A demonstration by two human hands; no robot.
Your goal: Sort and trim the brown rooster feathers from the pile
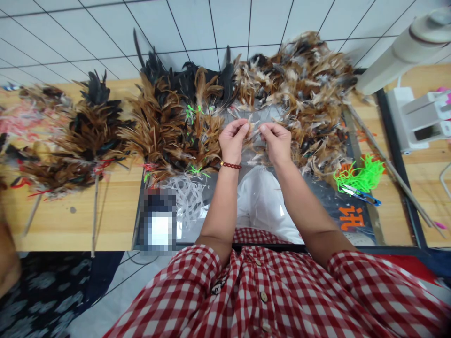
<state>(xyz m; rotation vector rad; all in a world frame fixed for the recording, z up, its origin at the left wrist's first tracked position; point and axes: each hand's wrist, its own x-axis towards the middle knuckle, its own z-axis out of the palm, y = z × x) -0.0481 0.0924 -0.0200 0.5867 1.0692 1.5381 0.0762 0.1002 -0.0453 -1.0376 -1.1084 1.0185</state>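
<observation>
My left hand point(231, 141), with a dark red bead bracelet on its wrist, is closed in a pinch. Between its fingertips is a small pale brown feather point(252, 126). Close beside it, my right hand point(280, 143) also pinches, with a whitish feather tip at its thumb and forefinger. Both hands are over the dark glass-topped work surface. To their right spreads a big heap of loose brown and white feathers point(313, 103). On their left stand bundles of brown and black feathers point(155, 122), some with bright green ties.
Green cords point(362, 173) lie at the right with blue-handled scissors point(361, 194). White plastic strips point(186, 199) lie left of my forearm. A stick point(391, 166) slants along the right. Farther right stand a pale bottle point(394, 56) and a white device point(416, 115). Feather dusters point(95, 122) lie left, near another person's arm point(7, 253).
</observation>
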